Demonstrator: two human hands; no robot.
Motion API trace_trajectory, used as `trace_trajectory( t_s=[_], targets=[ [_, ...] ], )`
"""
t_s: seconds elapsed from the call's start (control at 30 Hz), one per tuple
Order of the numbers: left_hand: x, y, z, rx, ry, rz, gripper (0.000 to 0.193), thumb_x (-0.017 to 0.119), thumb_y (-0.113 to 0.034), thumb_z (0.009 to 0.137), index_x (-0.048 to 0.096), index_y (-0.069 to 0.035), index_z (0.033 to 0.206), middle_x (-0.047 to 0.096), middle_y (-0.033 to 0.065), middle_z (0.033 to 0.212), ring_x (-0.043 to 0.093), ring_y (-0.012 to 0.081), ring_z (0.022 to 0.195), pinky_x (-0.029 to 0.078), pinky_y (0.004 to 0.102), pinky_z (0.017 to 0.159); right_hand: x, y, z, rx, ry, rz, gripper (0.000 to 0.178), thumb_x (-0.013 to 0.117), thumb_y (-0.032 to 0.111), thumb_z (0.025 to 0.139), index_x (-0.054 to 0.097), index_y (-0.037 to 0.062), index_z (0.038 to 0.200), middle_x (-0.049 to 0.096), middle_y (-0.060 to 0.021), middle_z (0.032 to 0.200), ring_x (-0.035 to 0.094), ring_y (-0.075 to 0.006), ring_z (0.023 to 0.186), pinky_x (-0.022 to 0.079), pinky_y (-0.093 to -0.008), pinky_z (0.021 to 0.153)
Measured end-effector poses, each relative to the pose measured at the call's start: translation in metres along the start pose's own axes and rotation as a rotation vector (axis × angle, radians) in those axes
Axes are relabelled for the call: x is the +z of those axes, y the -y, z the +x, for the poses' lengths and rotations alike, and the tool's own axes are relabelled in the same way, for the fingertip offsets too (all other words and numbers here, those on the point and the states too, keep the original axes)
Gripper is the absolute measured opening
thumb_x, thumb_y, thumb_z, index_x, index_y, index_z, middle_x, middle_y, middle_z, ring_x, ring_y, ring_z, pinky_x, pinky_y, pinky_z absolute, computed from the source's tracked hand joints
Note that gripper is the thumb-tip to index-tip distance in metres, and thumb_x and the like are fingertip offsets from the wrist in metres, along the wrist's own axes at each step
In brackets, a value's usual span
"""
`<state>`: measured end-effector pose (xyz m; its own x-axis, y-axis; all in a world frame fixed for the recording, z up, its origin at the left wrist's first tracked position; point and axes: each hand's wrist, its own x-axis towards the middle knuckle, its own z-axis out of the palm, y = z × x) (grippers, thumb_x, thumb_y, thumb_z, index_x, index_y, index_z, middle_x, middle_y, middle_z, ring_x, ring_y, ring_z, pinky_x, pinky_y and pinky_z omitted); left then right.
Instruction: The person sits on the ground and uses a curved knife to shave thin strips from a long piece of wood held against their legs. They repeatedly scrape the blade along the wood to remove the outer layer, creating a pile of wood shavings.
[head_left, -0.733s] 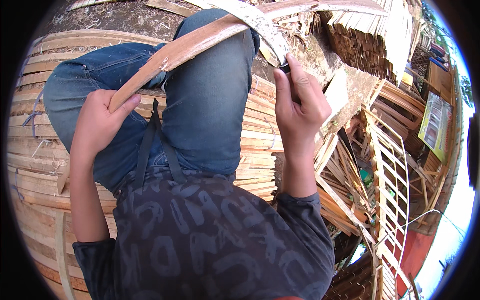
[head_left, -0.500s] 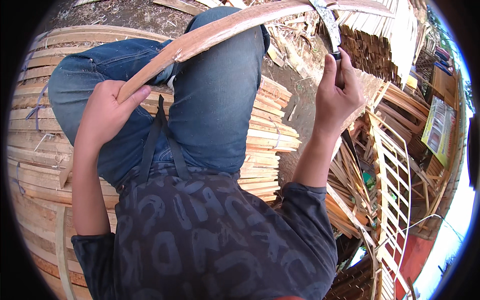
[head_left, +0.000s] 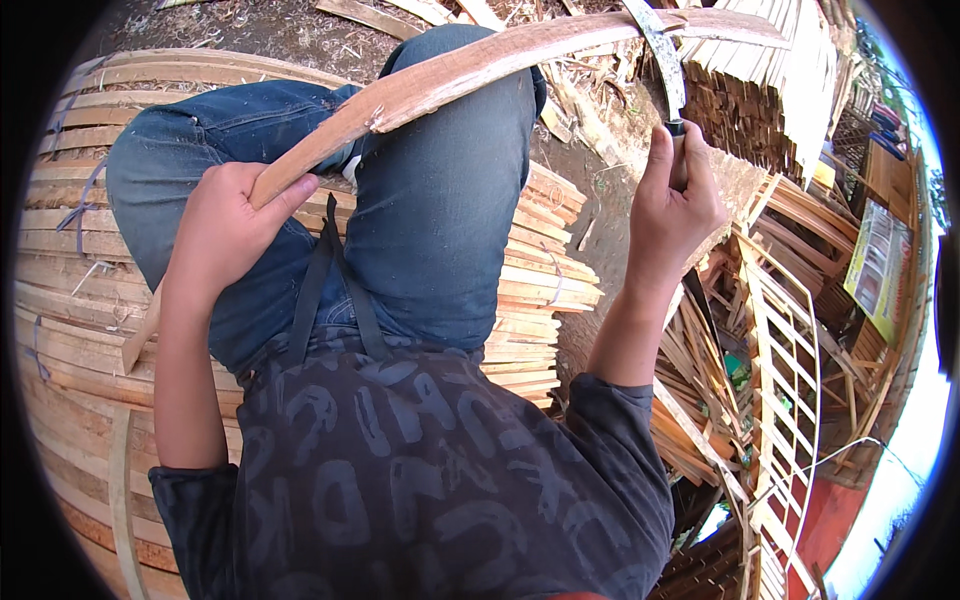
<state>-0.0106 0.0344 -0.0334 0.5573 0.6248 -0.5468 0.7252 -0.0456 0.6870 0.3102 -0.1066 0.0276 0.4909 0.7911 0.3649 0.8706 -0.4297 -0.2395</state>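
My left hand (head_left: pixel 225 225) is closed round the near end of a long wooden slat (head_left: pixel 450 78), which looks curved and slants up to the right over my knee. A ragged, splintered patch marks its lower edge. In my right hand (head_left: pixel 678 205) is a knife (head_left: pixel 662 62), gripped by its dark handle with thumb and fingers. The light, worn blade points up and crosses the slat near its far end, where a small raised sliver of wood shows at the blade. Exactly where the edge touches the wood is hard to make out.
Beneath me lie stacked wooden slats (head_left: pixel 80 310), some tied with string. A block of bundled slats (head_left: pixel 760 110) stands beyond my right hand. Loose offcuts and a slatted wooden frame (head_left: pixel 785 400) lie to the right. Shavings litter the dirt ground (head_left: pixel 240 28) ahead.
Both hands have shifted slightly: my right hand and the knife are a little lower, and my left hand with the slat has moved slightly right. Each hand keeps its hold.
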Motion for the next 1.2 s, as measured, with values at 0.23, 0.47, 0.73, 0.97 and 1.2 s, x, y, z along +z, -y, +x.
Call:
trace_trajectory(
  t_s=[0.23, 0.47, 0.73, 0.97, 1.2],
  targets=[
    [-0.003, 0.001, 0.001, -0.018, 0.032, -0.015, 0.05, 0.067, -0.04, 0.085, 0.06, 0.007, 0.07, 0.045, 0.0157, 0.052, 0.042, 0.0221, 0.048, 0.038, 0.0361, 0.05, 0.016, 0.045, -0.024, -0.265, 0.205, 0.166, 0.03, 0.076, 0.015, 0.079, 0.065, 0.0024, 0.104, 0.06, -0.0083, 0.066, 0.06, -0.0206, 0.054, 0.047, -0.0321, 0.049],
    [-0.003, 0.0, 0.0, 0.002, 0.014, -0.007, 0.049, 0.067, -0.04, 0.085, 0.061, 0.006, 0.07, 0.047, 0.0161, 0.053, 0.044, 0.0233, 0.048, 0.038, 0.036, 0.051, 0.012, 0.037, -0.014, -0.24, 0.349, 0.083, 0.021, 0.066, 0.024, 0.089, 0.056, 0.0053, 0.093, 0.059, -0.0078, 0.062, 0.059, -0.0281, 0.052, 0.047, -0.0358, 0.048],
    [0.001, -0.005, 0.001, 0.024, 0.016, -0.013, 0.042, 0.064, -0.031, 0.088, 0.055, 0.005, 0.07, 0.04, 0.0082, 0.053, 0.037, 0.0136, 0.052, 0.033, 0.0333, 0.05, -0.013, -0.028, 0.026, -0.114, 0.124, -0.418, 0.034, 0.058, 0.034, 0.095, 0.051, 0.0086, 0.072, 0.049, -0.0061, 0.051, 0.052, -0.027, 0.044, 0.04, -0.037, 0.045],
    [-0.005, -0.006, 0.002, -0.025, 0.038, 0.003, 0.047, 0.067, -0.041, 0.084, 0.066, 0.005, 0.076, 0.052, 0.018, 0.055, 0.051, 0.0304, 0.051, 0.042, 0.0369, 0.054, -0.018, -0.022, 0.035, 0.703, 0.621, 0.86, 0.023, 0.059, 0.023, 0.095, 0.053, 0.004, 0.106, 0.053, -0.0055, 0.054, 0.046, -0.0086, 0.038, 0.037, -0.0202, 0.035],
    [-0.007, -0.007, 0.002, -0.005, 0.041, -0.022, 0.046, 0.067, -0.041, 0.084, 0.066, 0.005, 0.076, 0.052, 0.0189, 0.056, 0.052, 0.0318, 0.051, 0.042, 0.0378, 0.053, -0.005, -0.032, 0.03, 0.923, 0.862, 1.411, 0.04, 0.046, 0.039, 0.101, 0.055, -0.0004, 0.104, 0.039, 0.0006, 0.05, 0.032, -0.0052, 0.034, 0.028, -0.0195, 0.031]
  ],
)
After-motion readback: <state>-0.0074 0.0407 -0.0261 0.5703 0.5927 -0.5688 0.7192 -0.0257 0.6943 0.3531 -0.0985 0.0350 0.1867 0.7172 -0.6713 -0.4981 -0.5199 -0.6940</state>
